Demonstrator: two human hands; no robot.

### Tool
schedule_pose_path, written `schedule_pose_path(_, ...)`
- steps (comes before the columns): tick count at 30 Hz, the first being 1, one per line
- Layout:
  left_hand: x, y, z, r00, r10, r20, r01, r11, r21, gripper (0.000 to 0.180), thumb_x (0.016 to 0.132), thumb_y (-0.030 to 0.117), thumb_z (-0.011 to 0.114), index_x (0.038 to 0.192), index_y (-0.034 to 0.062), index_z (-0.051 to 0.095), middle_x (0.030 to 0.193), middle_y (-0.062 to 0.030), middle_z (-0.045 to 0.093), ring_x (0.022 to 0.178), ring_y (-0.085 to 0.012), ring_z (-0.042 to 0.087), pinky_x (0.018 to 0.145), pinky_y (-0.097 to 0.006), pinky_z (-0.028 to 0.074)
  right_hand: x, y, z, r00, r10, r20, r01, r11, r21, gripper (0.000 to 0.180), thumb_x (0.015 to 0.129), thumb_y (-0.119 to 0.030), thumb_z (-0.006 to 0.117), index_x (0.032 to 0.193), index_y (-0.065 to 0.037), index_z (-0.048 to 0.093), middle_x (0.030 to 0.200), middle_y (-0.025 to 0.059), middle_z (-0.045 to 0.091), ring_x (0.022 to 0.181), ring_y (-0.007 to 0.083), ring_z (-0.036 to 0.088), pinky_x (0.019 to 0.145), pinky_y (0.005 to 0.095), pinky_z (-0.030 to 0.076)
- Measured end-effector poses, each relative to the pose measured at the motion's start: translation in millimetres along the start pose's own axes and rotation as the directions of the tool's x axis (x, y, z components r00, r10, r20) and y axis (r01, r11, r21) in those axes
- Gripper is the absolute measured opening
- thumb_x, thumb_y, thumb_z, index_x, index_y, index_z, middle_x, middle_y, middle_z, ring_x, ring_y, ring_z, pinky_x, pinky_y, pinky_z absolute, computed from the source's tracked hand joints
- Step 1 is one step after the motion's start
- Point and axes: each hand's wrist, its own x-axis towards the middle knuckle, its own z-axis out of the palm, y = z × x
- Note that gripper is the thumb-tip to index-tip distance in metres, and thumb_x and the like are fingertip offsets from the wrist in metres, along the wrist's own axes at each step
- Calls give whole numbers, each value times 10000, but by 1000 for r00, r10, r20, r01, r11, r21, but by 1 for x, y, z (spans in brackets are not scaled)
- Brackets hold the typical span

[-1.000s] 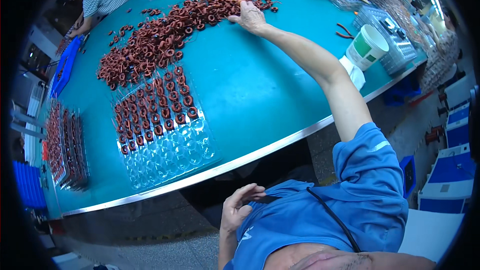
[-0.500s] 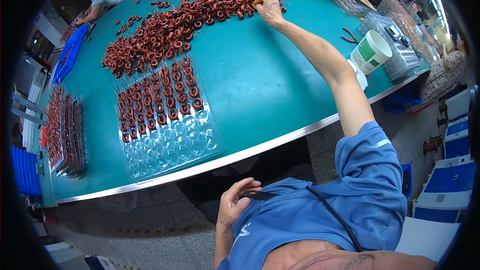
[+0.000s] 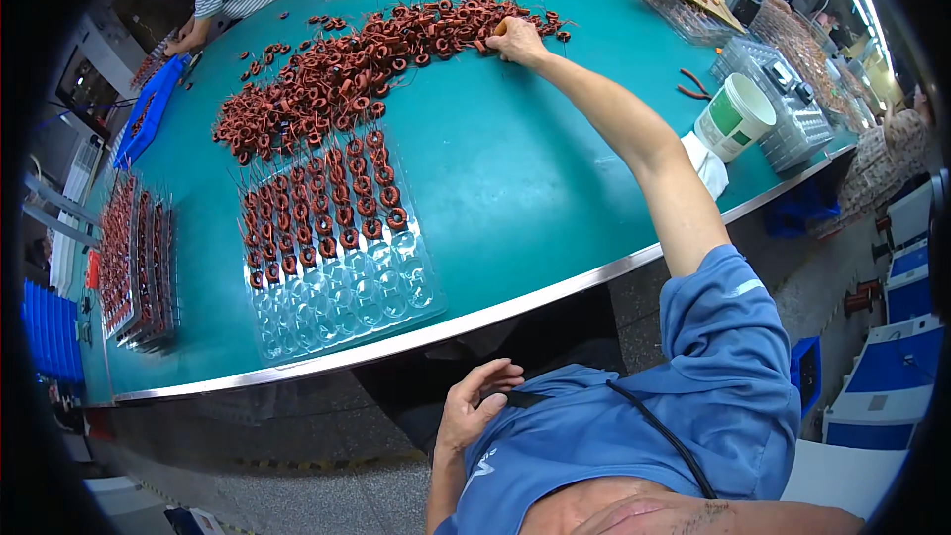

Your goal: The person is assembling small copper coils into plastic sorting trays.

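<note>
— His right hand (image 3: 515, 40): closed on anything?
— Fingers curled down onto the copper coils (image 3: 376, 50) at the pile's far end; whether one is pinched, I can't tell. Left hand (image 3: 475, 411) rests loosely open against his shirt.
— So he's gathering?
— Looks so; the clear tray (image 3: 342, 292) is half full, its near pockets want filling next
</note>
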Motion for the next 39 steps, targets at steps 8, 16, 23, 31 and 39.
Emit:
schedule_pose_path(8,5,4,-1,1000,-31,-2,31,999,23,623,844,339,695,1307,-28,495,1190,-184,611,1082,-272,623,942,-353,480,-35,-7,-29,954,1,299,-101,942,321,241,780,-201,693,959,-40,700,812,61,688,670,126,635,601,262,525)
schedule_pose_path(16,6,7,7,998,-17,58,13,997,79,570,851,272,690,1305,-18,504,1190,-158,619,1075,-245,626,930,-352,491,-62,-11,-32,989,-144,-30,144,990,-7,521,775,-367,717,1117,13,618,1065,186,654,1018,292,618,899,389,484)
schedule_pose_path(23,4,9,17,998,13,61,-22,990,143,547,846,278,690,1279,-15,530,1166,-158,630,1057,-247,636,934,-362,496,-55,-17,4,968,-252,14,247,935,-253,397,821,-301,659,1116,-54,559,1091,180,588,1097,336,553,922,438,457)
schedule_pose_path(31,-5,2,14,999,16,48,-22,990,137,524,847,245,689,1275,-12,534,1160,-152,637,1047,-242,638,932,-355,496,-91,-33,-13,963,-251,98,245,967,70,381,810,-321,648,956,31,670,933,172,695,872,270,672,814,380,528)
schedule_pose_path(39,0,10,21,995,27,93,-43,983,178,509,839,201,676,1287,5,533,1151,-148,637,1043,-239,634,926,-351,492,-58,-39,31,993,-46,-106,44,999,-21,672,755,-452,721,1198,17,533,1105,249,623,1073,358,601,893,434,489)
